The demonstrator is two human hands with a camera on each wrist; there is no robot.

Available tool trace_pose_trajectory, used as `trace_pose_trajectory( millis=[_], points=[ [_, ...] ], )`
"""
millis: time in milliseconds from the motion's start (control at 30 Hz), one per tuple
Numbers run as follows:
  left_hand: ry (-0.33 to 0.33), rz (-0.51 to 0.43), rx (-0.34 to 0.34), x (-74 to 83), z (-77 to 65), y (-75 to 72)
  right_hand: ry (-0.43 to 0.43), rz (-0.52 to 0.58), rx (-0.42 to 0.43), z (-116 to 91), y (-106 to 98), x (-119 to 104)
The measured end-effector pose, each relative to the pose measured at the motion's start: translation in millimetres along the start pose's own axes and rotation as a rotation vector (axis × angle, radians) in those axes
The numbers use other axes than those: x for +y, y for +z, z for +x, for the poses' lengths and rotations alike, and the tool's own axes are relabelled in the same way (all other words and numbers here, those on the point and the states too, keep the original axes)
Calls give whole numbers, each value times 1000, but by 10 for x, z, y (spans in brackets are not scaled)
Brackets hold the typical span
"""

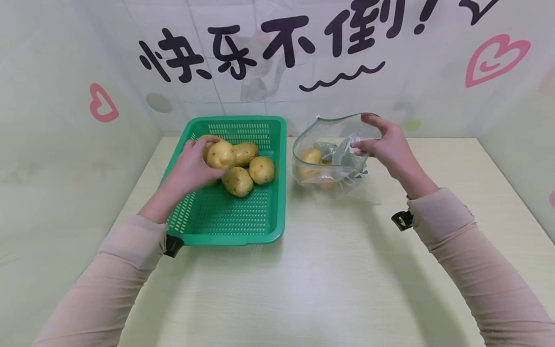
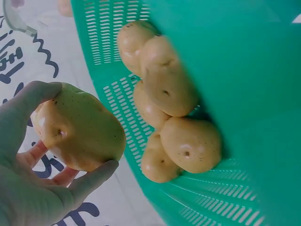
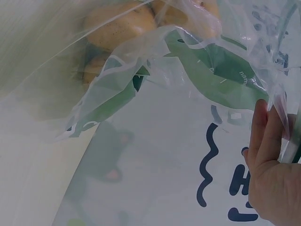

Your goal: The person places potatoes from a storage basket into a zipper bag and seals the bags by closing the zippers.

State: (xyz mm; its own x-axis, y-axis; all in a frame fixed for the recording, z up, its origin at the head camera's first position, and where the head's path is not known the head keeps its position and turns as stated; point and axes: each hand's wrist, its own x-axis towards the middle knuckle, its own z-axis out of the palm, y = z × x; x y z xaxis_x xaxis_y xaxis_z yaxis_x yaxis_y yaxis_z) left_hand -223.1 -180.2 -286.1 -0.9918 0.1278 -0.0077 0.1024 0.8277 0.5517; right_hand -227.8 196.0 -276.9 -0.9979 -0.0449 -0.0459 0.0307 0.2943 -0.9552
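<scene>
My left hand (image 1: pixel 191 166) grips a yellow potato (image 2: pixel 82 129), thumb on one side and fingers on the other, over the left part of a green plastic basket (image 1: pixel 281 207). Several more potatoes (image 1: pixel 262 170) lie in the basket's far half. On the right, a clear zip bag (image 1: pixel 305 171) stands with its mouth wide and a few potatoes (image 3: pixel 120 26) inside. My right hand (image 1: pixel 392 147) holds the bag's rim at its right side. In the right wrist view the fingers (image 3: pixel 261 134) are against the plastic, and part of the grip is hidden.
Both the basket and the bag stand on a pale wooden table (image 1: pixel 303 289), near its back edge. A white printed sheet (image 1: pixel 277 91) with large black lettering rises behind them. Pale side walls (image 1: pixel 56 168) border the table left and right.
</scene>
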Motion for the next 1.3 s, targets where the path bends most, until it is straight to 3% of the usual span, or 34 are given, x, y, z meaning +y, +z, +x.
trace_pose_trajectory(
  millis=[900,1300],
  points=[
    [46,-51,37,510,120,-4,3,-19,-4,13,6,-5],
    [75,-93,103,742,166,63,10,-20,-2,23,29,-4]
  ],
)
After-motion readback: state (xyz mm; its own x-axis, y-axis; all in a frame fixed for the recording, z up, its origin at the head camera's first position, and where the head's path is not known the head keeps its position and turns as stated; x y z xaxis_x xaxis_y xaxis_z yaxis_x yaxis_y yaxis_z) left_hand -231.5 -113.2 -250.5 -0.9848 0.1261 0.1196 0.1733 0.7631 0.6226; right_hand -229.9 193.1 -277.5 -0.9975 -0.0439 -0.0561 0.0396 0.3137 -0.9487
